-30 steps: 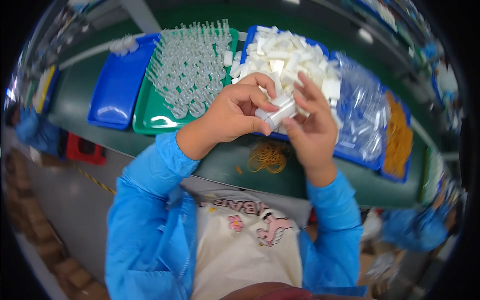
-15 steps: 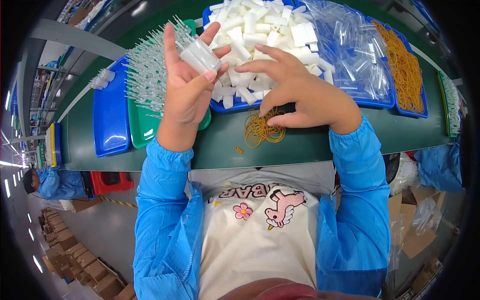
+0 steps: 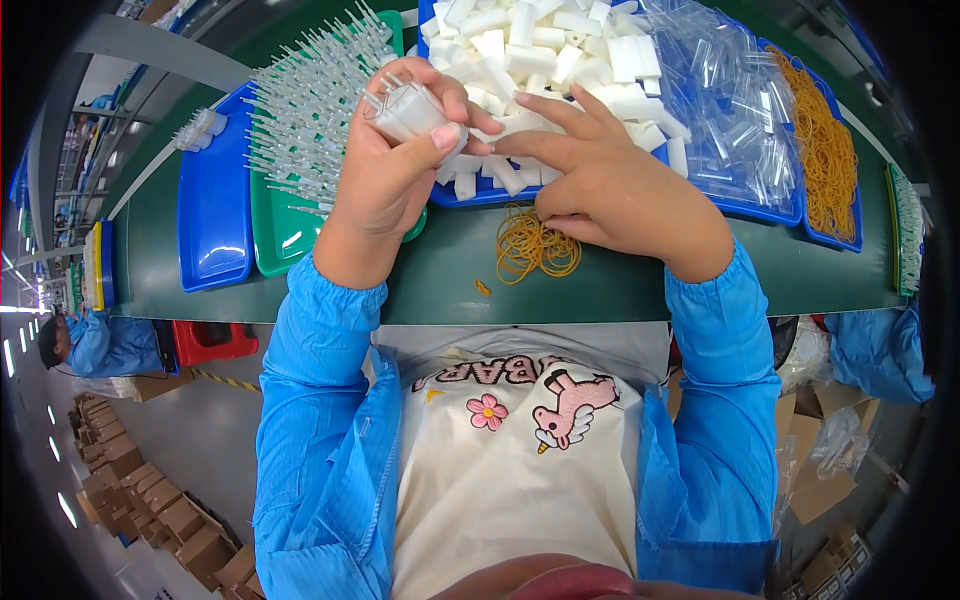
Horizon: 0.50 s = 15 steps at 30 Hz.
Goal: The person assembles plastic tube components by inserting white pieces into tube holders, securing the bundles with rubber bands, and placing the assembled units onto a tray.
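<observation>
My left hand [image 3: 395, 165] is raised over the green tray's edge, its fingers wrapped round a bundle of whitish translucent tubes [image 3: 408, 112] with thin tips poking out at the upper left. My right hand [image 3: 625, 190] hovers at the front of the tray of white pieces. Its thumb and index finger are pinched together just over the pile of tan rubber bands [image 3: 530, 255]; whether a band is between them is hidden. The other right fingers stretch out, one reaching close to the left fingertips. One small twisted rubber band [image 3: 482, 288] lies nearer me.
A blue tray [image 3: 215, 230] at left holds a similar bundle [image 3: 200, 130]. Beside it, a green tray [image 3: 275, 235] carries many thin-tipped tubes [image 3: 315, 110]. White foam-like cylinders [image 3: 530, 40], clear plastic sleeves [image 3: 715, 120] and rubber bands [image 3: 815, 150] fill blue trays along the back.
My left fingers have closed round the bundle, which was lying across a more open hand. The right thumb and index finger have drawn together over the rubber bands. The view has shifted slightly.
</observation>
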{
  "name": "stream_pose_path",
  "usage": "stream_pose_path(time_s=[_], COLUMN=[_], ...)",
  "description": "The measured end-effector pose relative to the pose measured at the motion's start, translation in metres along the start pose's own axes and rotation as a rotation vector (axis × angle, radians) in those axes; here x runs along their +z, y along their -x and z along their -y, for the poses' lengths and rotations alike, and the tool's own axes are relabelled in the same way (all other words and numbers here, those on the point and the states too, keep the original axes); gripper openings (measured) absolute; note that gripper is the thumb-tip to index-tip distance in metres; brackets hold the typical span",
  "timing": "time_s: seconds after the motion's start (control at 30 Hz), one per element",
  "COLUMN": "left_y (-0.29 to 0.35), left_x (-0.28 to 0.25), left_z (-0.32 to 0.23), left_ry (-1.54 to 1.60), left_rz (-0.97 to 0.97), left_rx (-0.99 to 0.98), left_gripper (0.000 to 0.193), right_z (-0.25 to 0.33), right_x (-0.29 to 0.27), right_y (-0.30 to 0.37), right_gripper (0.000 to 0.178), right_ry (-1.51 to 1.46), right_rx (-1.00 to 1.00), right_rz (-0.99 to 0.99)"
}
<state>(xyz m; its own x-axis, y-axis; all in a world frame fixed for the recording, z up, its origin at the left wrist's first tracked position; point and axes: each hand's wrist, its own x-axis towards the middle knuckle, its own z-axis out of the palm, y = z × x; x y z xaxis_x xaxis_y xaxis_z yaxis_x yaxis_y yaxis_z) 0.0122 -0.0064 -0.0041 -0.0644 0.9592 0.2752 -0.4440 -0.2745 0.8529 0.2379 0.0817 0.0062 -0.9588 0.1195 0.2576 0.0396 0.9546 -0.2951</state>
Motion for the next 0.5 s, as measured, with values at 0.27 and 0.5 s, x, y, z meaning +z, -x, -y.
stream_pose_path(time_s=[0.27,0.5], left_y=[0.004,0.007], left_x=[0.004,0.016], left_z=[0.000,-0.012], left_ry=[0.028,-0.143], left_rz=[0.091,0.215], left_rx=[0.000,-0.284], left_gripper=[0.054,0.067], right_z=[-0.012,-0.017], right_x=[-0.009,-0.012], right_y=[-0.001,0.000], right_gripper=[0.009,0.011], right_ry=[-0.201,-0.355], right_rx=[-0.004,0.062], right_rz=[-0.264,-0.476])
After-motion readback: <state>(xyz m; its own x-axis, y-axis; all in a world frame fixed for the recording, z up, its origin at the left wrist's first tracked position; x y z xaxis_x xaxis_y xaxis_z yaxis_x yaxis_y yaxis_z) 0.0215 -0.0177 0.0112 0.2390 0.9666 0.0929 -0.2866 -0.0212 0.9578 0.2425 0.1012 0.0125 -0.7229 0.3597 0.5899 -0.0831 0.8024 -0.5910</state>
